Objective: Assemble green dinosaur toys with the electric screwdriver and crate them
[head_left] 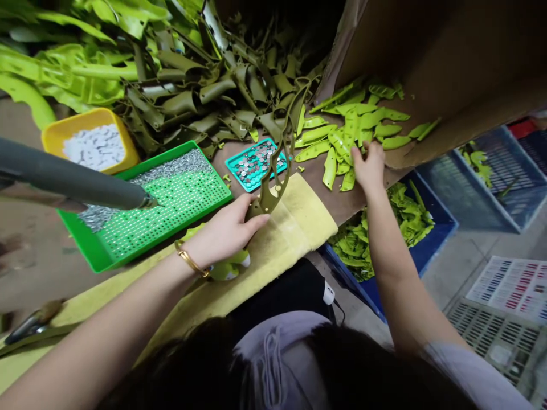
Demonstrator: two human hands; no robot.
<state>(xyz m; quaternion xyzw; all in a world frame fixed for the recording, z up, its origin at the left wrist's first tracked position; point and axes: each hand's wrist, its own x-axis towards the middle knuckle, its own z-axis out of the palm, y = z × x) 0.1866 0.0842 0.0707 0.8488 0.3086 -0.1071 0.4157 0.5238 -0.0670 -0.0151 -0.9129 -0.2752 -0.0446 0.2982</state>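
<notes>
An olive plastic part (pixel 273 182) is gripped, tilted upward, by the closed left hand (pixel 222 230) over a yellow towel (pixel 294 228) at the counter's (pixel 342 208) near edge, while the half-curled right hand (pixel 370 166) is pressed onto lime plastic parts (pixel 342 148), any hold untellable.

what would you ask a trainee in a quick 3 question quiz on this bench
1. What colour is the perforated tray left of the teal tray?
2. True or false: the right hand touches the lime-green plastic parts.
3. What does the left hand hold? A the teal tray, B an olive-green plastic part, C the yellow tub.

Key: 1 green; 2 true; 3 B.
</notes>
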